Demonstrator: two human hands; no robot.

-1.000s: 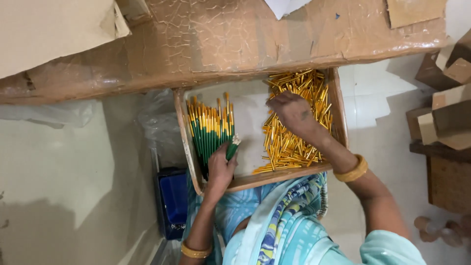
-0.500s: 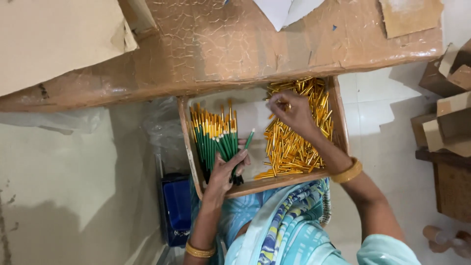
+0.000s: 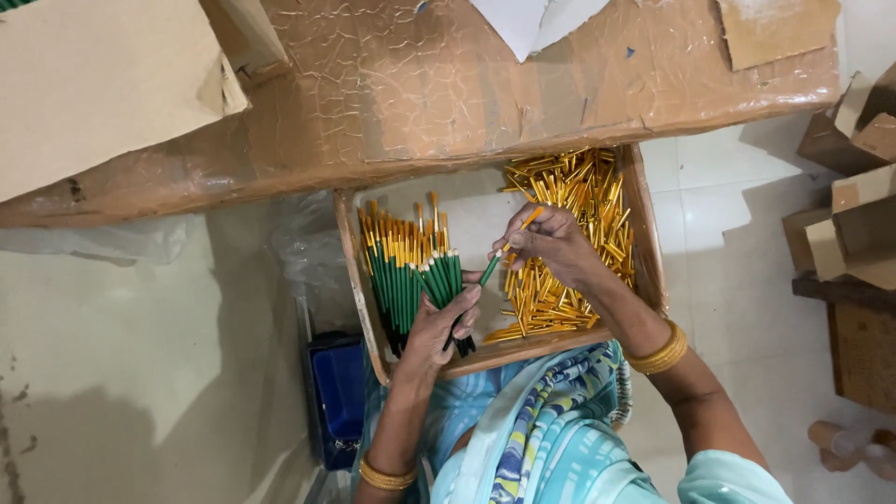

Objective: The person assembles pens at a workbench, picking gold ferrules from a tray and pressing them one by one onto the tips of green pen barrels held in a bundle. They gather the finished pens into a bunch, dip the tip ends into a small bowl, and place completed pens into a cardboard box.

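Right hand [image 3: 551, 245] pinches green brush [image 3: 504, 252]; fingers closed.

We see green-handled paintbrushes [image 3: 406, 275] with gold ferrules and orange bristles, beside a heap of shiny gold ferrules [image 3: 560, 252], both in a tan cardboard tray [image 3: 359, 299]. The bench [image 3: 420, 93] is cracked brown. Our garment [image 3: 551, 439] is pale turquoise with blue, yellow and white swirls. Gold bangles [image 3: 661, 353] ring the wrist; a blue bin [image 3: 338, 392] stands on the pale floor [image 3: 140, 373].
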